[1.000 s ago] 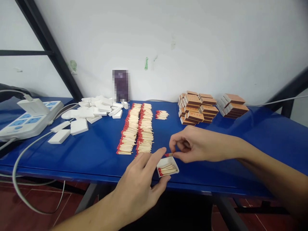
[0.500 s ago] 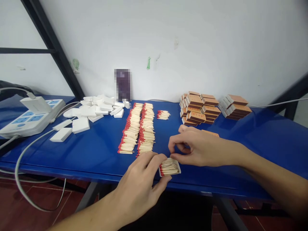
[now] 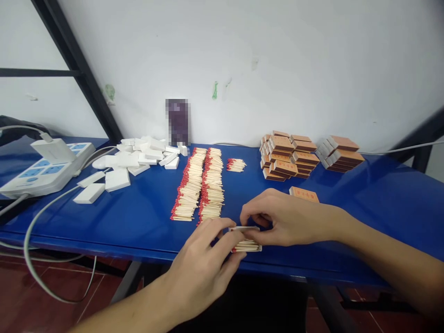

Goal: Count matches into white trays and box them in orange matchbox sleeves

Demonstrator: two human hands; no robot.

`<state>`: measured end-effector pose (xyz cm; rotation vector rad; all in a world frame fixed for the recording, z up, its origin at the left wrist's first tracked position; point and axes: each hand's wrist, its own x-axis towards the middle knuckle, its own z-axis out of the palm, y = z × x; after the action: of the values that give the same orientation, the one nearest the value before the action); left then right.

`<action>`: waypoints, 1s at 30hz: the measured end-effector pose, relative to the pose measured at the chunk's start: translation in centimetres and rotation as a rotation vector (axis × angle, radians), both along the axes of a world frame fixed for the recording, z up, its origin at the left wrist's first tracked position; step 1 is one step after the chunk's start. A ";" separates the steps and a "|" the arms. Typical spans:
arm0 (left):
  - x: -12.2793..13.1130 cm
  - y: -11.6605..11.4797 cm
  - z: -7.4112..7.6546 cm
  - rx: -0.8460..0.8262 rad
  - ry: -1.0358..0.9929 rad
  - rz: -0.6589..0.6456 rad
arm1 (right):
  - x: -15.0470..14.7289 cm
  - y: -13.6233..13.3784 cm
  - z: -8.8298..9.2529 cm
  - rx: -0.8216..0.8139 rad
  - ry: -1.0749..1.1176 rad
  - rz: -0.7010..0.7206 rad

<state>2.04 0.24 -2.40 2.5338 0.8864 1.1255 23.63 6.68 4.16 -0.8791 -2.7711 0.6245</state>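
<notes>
A small white matchbox tray [image 3: 247, 244] filled with red-tipped matches rests near the front edge of the blue table [image 3: 138, 217]. My left hand [image 3: 204, 268] grips its left side with thumb and fingers curled. My right hand [image 3: 277, 217] pinches its far rim from the right. Just beyond the tray lie two long rows of loose matches [image 3: 201, 185]. A single orange matchbox sleeve [image 3: 304, 194] lies just behind my right wrist.
Stacks of orange matchboxes [image 3: 286, 155] [image 3: 342, 152] stand at the back right. A small bunch of matches [image 3: 236, 165] lies behind the rows. White empty trays [image 3: 138, 157] are piled at the back left, beside a power strip [image 3: 41, 169] with grey cables.
My right hand put a match into the tray, then came down onto its far rim. The tray now looks tipped nearly edge-on between both hands. The orange sleeve has come into view.
</notes>
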 end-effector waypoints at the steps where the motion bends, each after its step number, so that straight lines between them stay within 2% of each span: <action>1: 0.0 0.0 0.0 0.004 0.018 0.003 | 0.1 0.2 0.1 -0.002 0.006 0.001; 4: 0.1 0.0 0.0 0.026 0.050 0.025 | 0.6 1.0 -0.1 -0.033 0.045 -0.019; 6: 0.2 -0.1 0.0 0.043 0.062 0.034 | 0.8 2.0 -0.9 -0.021 0.096 -0.091; 7: 0.2 -0.1 -0.1 0.051 0.069 0.036 | 0.8 2.7 -1.5 0.020 0.124 -0.147; 9: 0.3 -0.2 -0.1 0.066 0.091 0.041 | 0.6 4.5 -2.9 0.235 0.192 -0.322; 12: 0.3 -0.3 0.0 0.098 0.143 0.053 | 0.0 7.2 -4.4 0.402 0.093 -0.458; 17: 0.1 -0.4 0.2 0.110 0.179 0.051 | -0.7 9.6 -4.4 0.407 0.022 -0.492; 24: 0.1 -0.3 -0.1 0.117 0.153 0.039 | -0.7 9.8 -4.3 0.378 0.002 -0.518; 30: 0.2 -0.5 -0.2 0.134 0.147 0.055 | -0.4 9.8 -4.2 0.337 0.020 -0.471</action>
<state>2.29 -0.21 -2.60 2.7469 0.9508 1.0584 23.18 16.52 -0.01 -1.3566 -2.4082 0.0828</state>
